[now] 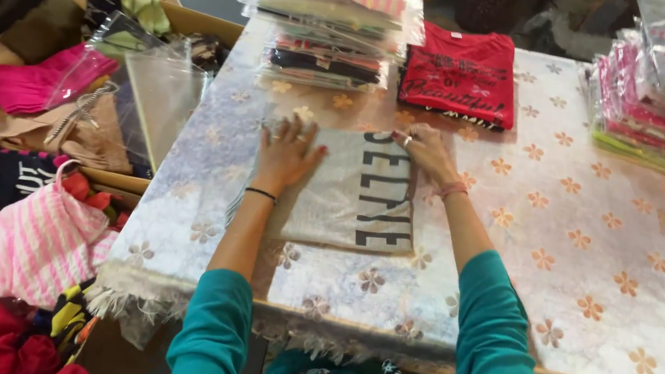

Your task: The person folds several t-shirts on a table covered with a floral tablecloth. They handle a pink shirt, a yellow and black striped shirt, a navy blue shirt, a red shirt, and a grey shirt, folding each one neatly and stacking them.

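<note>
Both hands [290, 156] [425, 152] press flat on folded shirt [349, 193].

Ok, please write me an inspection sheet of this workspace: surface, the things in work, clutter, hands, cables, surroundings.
Surface: table under a pale cloth with orange and grey flowers, fringe at the near edge.
Things in work: folded grey shirt with dark letters, flat on the cloth.
Clutter: red shirt behind it; stack of bagged shirts at the far edge; second bagged stack at far right.
Hands: left hand flat on the grey shirt's left part; right hand on its top right corner; both bare, with rings and wristbands.
Cables: nothing seen.
Surroundings: cardboard box with clothes and clear bags to the left; pink striped garment and other loose clothes beside the table.
</note>
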